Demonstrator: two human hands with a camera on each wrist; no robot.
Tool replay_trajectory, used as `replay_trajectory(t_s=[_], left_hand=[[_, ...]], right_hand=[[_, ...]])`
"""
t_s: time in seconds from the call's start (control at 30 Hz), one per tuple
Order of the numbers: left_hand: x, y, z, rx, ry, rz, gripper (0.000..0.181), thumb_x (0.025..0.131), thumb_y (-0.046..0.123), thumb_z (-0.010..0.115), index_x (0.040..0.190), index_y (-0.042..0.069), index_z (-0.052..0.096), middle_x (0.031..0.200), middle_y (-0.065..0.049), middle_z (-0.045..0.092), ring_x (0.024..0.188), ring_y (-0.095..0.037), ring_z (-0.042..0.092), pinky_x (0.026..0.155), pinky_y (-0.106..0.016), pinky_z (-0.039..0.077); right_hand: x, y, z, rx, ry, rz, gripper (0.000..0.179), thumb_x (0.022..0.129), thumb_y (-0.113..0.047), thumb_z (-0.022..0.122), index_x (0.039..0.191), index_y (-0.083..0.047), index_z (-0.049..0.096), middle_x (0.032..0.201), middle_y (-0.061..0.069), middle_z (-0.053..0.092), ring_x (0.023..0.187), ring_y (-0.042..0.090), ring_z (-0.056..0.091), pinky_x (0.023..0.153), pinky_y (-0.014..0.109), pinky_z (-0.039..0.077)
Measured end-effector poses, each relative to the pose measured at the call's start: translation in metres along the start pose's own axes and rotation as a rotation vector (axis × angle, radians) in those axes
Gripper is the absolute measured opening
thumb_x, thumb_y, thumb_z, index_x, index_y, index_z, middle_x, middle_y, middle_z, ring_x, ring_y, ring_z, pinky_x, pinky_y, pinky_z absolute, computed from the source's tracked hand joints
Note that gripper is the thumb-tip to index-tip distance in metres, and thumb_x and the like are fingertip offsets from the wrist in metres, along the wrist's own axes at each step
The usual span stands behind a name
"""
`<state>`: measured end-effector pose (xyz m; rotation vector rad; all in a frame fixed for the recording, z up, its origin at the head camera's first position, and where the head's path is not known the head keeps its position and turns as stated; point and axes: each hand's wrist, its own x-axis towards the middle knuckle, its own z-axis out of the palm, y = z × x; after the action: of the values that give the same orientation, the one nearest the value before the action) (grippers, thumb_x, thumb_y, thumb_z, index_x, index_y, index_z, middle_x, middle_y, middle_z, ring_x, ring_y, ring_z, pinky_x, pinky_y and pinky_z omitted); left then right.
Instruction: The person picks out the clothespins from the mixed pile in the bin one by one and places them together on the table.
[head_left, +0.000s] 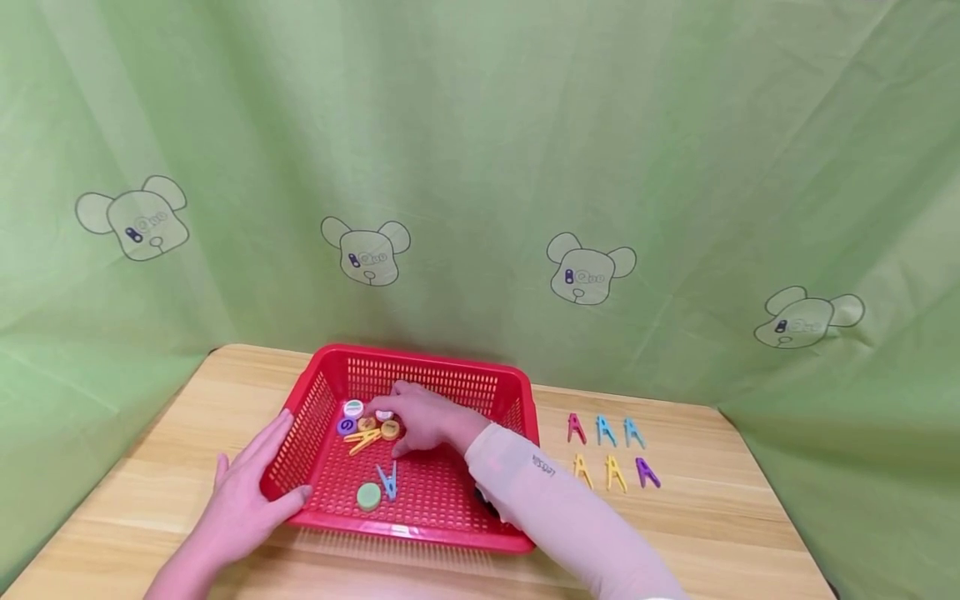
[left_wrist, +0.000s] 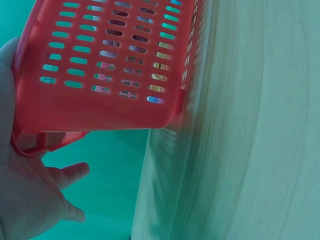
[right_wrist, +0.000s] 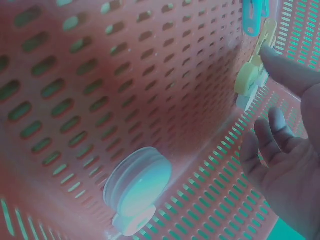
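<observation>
A red basket (head_left: pixel 420 533) stands on the table. My left hand (head_left: pixel 243 504) rests against its left end with fingers extended, the thumb over the near rim. Inside the basket, my right hand (head_left: pixel 427 421) reaches down over a cluster of bottle caps, fingers loosely bent and no held thing visible. The cluster has a white cap (head_left: pixel 353 408), a purple cap (head_left: pixel 347 427), a yellow-brown cap (head_left: pixel 390 430) and others partly hidden by the fingers. Beside them lies a yellow clothespin (head_left: pixel 363 440). Nearer the front are a blue clothespin (head_left: pixel 387 481) and a green cap (head_left: pixel 368 497).
Two rows of clothespins lie on the table right of the basket, among them a pink clothespin (head_left: pixel 575 428) and a purple clothespin (head_left: pixel 647 472). A round white object (right_wrist: pixel 142 182) sits in the basket in the right wrist view. A green curtain (head_left: pixel 480 167) hangs behind.
</observation>
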<state>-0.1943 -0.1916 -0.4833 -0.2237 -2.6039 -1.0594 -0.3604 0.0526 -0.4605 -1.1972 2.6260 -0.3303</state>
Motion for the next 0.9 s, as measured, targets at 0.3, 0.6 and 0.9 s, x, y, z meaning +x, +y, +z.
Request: replay_trajectory(t_s=[0.3, 0.6, 0.9], left_hand=[[0.0008, -0.0009, 0.0002, -0.005, 0.001, 0.003, 0.098, 0.079, 0.024, 0.082, 0.160, 0.017, 0.027, 0.161, -0.013, 0.027, 0.140, -0.048, 0.030, 0.104, -0.074, -0.014], [0.0007, -0.0011, -0.0001, -0.010, -0.008, -0.005, 0.098, 0.079, 0.023, 0.082, 0.160, 0.018, 0.026, 0.162, -0.012, 0.027, 0.140, -0.048, 0.030, 0.104, -0.074, -0.014], [0.0003, -0.0014, -0.0002, -0.015, -0.003, -0.001, 0.098, 0.079, 0.022, 0.082, 0.160, 0.017, 0.027, 0.161, -0.012, 0.027, 0.140, -0.047, 0.030, 0.104, -0.075, -0.013]], right_hand=[[0.0001, 0.0016, 0.0001, 0.064, -0.039, 0.019, 0.076, 0.073, -0.023, 0.092, 0.137, -0.043, 0.057, 0.111, -0.003, 0.048, 0.101, 0.010, 0.047, 0.085, 0.028, 0.048], [0.0019, 0.0024, 0.0017, 0.033, -0.027, 0.010, 0.070, 0.075, -0.037, 0.089, 0.137, -0.041, 0.057, 0.108, -0.005, 0.048, 0.099, 0.010, 0.047, 0.086, 0.028, 0.047], [0.0024, 0.0021, 0.0056, 0.025, -0.058, 0.043, 0.066, 0.077, -0.042, 0.087, 0.135, -0.044, 0.056, 0.116, -0.006, 0.048, 0.107, 0.012, 0.048, 0.091, 0.035, 0.048]])
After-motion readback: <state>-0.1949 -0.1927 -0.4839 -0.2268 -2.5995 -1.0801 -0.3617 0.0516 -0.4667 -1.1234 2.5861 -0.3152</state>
